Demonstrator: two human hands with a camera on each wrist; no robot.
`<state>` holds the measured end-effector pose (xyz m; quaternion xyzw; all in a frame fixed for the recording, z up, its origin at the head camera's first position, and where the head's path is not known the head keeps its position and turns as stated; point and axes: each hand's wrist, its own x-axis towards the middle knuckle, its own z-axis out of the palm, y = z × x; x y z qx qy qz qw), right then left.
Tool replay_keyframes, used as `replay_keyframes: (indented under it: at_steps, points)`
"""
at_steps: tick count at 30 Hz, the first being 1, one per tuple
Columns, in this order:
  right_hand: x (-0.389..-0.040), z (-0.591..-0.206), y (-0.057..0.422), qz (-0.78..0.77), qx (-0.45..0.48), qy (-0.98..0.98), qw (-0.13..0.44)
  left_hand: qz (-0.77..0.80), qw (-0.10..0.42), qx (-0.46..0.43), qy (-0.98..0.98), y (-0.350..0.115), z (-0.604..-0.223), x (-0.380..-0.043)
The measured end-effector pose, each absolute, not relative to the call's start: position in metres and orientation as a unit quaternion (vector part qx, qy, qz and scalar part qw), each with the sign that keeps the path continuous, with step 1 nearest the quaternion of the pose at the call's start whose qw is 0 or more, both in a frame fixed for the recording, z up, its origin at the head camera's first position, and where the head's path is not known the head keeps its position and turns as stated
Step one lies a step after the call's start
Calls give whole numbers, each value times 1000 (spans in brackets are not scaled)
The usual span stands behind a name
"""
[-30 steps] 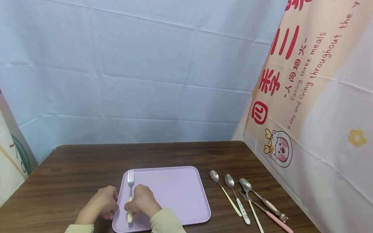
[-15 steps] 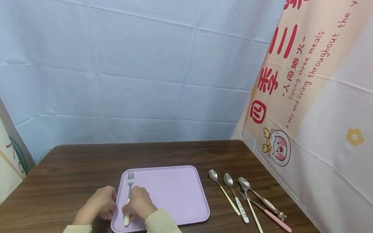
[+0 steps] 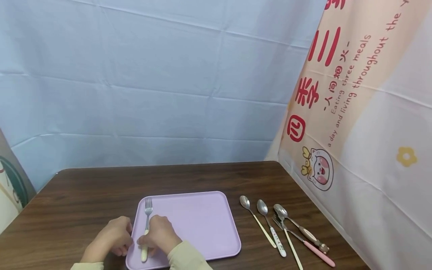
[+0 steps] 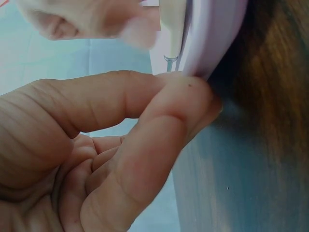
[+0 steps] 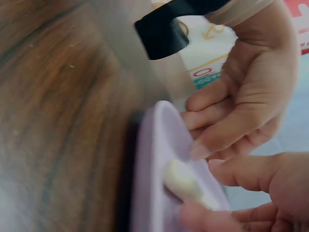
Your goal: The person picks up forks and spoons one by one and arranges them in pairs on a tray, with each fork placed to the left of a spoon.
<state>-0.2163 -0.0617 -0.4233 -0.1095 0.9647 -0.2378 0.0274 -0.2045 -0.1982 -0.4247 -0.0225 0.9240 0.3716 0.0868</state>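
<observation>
A lilac tray (image 3: 195, 225) lies on the dark wooden table. On its left side rests a fork (image 3: 148, 210), tines pointing away from me and its cream handle (image 5: 181, 179) toward me. My left hand (image 3: 114, 236) pinches the tray's left rim; in the left wrist view its thumb and finger (image 4: 159, 135) come together there. My right hand (image 3: 160, 234) is at the fork's handle. In both wrist views its finger and thumb are spread about the handle, one fingertip (image 5: 219, 164) raised off it. A blurred fingertip (image 4: 140, 34) shows above the handle.
Right of the tray lie a cream-handled spoon (image 3: 260, 223), a spoon with a patterned white handle (image 3: 275, 234), a brown-handled spoon (image 3: 307, 232) and a pink-handled fork (image 3: 318, 253), crossed by another cream handle (image 3: 293, 249). A blue cloth (image 3: 152, 93) hangs behind the table.
The view has shifted slightly, carrying everything a little left. The fork's handle end has edged toward the tray's left rim with my right hand. My left hand stays at the rim.
</observation>
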Motion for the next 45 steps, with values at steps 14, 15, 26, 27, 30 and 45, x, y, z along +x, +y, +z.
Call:
replay_keyframes:
  at_steps: [14, 15, 26, 27, 30, 45]
  points:
    - [-203, -394, -54, -39, -188, 981, 7, 373, 84, -16, 924, -199, -425, -204]
    - [-203, -395, -54, -37, -190, 981, 5, 374, 84, -16, 923, -199, -425, -204]
    - [-211, -393, -33, -24, -197, 980, 0, 364, 79, -22, 928, -198, -425, -203]
    - [-213, -392, -28, -21, -196, 980, 1, 363, 78, -21, 928, -198, -425, -203]
    - [-218, -391, -13, -22, -198, 980, 4, 359, 77, -18, 930, -198, -424, -204]
    - [-244, -386, 70, -114, -214, 970, 35, 356, 82, -13, 931, -199, -428, -207]
